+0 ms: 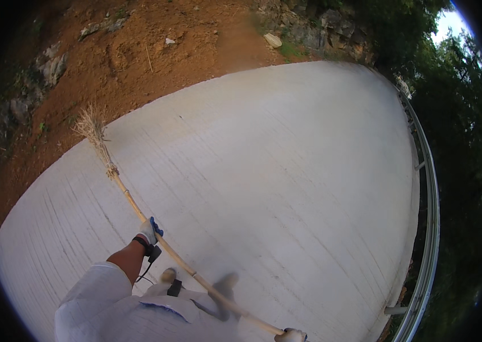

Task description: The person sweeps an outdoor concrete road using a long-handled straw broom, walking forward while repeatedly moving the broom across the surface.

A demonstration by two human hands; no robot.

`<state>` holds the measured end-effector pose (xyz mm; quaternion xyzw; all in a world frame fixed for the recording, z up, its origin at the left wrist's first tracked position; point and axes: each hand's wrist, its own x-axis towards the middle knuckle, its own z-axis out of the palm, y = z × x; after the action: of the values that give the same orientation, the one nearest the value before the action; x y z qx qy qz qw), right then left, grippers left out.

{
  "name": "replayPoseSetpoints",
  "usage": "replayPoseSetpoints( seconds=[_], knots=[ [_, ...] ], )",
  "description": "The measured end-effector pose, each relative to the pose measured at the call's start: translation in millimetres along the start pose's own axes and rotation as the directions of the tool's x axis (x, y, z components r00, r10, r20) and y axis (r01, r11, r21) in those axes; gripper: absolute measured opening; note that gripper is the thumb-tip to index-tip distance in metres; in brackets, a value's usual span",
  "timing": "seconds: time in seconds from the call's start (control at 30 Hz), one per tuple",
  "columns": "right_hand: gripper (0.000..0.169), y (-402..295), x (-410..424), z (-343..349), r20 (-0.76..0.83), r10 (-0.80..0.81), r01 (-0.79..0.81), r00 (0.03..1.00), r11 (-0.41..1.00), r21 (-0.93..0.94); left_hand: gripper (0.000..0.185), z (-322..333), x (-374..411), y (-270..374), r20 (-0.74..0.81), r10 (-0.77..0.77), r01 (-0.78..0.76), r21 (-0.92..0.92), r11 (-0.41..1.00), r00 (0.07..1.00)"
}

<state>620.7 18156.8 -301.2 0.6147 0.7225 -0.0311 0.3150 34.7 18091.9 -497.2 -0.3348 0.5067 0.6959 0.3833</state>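
Note:
A long broom with a bamboo handle and a bristle head of dry twigs runs diagonally across the lower left. My left hand, in a white and blue work glove, is closed around the middle of the handle. At the handle's rear end, by the bottom edge of the picture, my right hand is closed on it, partly cut off and also gloved. The twig head lies at the left edge of the concrete road, partly over the reddish soil. A strap with a small black device sits on my left wrist.
Reddish soil with rocks borders the road on the far and left sides. A pale object lies on the soil beyond the road. Along the right edge runs a metal guardrail, with trees behind it. My shoe stands on the concrete.

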Motion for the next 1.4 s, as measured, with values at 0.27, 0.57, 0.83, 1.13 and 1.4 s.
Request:
replayPoseSetpoints(
  seconds=[0.27, 0.57, 0.83, 1.13, 1.4],
  knots=[
    [0.016, 73.8, 145.2, -30.7, -0.008, -0.169, 0.163, 0.986, 0.959, -0.231, 0.024, -69.0, -55.9, -74.7, -0.416, 0.006, -0.064, -0.125, 0.990, 0.909],
    [0.015, 60.6, 267.5, -133.4, -0.122, -0.450, 0.364, 0.885, 0.831, -0.421, 0.024, -77.5, -86.4, -117.6, -0.488, -0.155, -0.045, -0.374, 0.926, 0.859],
    [0.013, 39.8, 315.5, -186.7, -0.134, -0.403, 0.333, 0.905, 0.869, -0.366, 0.021, -50.6, -19.9, -133.4, -0.521, -0.197, -0.057, -0.431, 0.900, 0.831],
    [0.014, 97.1, 345.0, -201.0, -0.049, -0.079, 0.065, 0.996, 0.967, -0.247, 0.025, 157.1, 98.1, -125.7, -0.333, -0.163, 0.101, -0.197, 0.975, 0.928],
    [0.011, 93.7, 300.3, -186.1, -0.116, 0.187, -0.193, 0.976, 0.980, -0.051, 0.031, 370.1, 103.2, -96.2, 0.071, -0.137, 0.137, 0.003, 0.991, 0.988]
  ],
)
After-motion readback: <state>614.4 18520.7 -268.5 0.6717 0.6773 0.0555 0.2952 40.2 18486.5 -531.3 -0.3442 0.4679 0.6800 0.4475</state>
